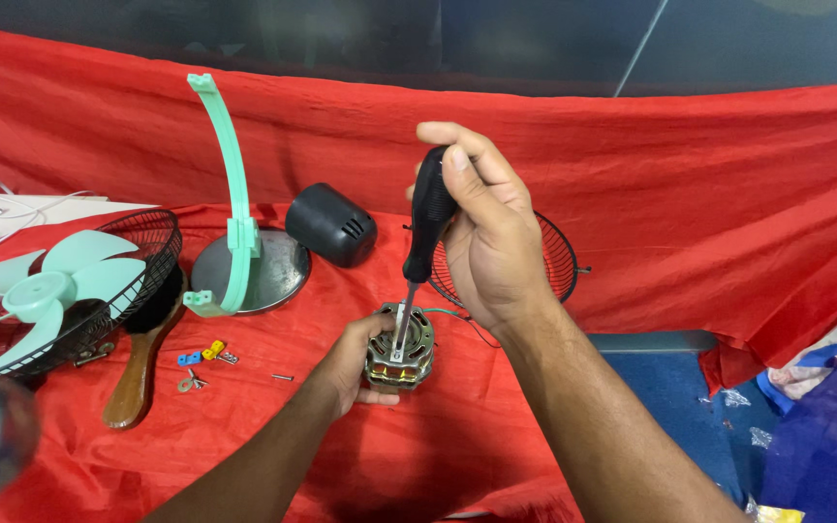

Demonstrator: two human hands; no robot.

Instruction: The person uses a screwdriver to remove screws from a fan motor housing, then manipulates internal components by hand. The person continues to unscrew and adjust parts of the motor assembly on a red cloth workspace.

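Observation:
My right hand (484,232) grips the black handle of a screwdriver (427,218), held upright with its shaft pointing down into the top of a small fan motor (401,351). The motor shows copper windings and a metal frame and rests on the red cloth (418,455). My left hand (353,360) holds the motor from its left side.
A mint green fan blade (50,286) lies in a black wire guard (138,266) at the left. A green bracket (234,194) stands on a round metal base (278,266), beside a black motor cover (331,225). Another wire guard (559,254), a wooden handle (136,378) and small screws (203,360) lie around.

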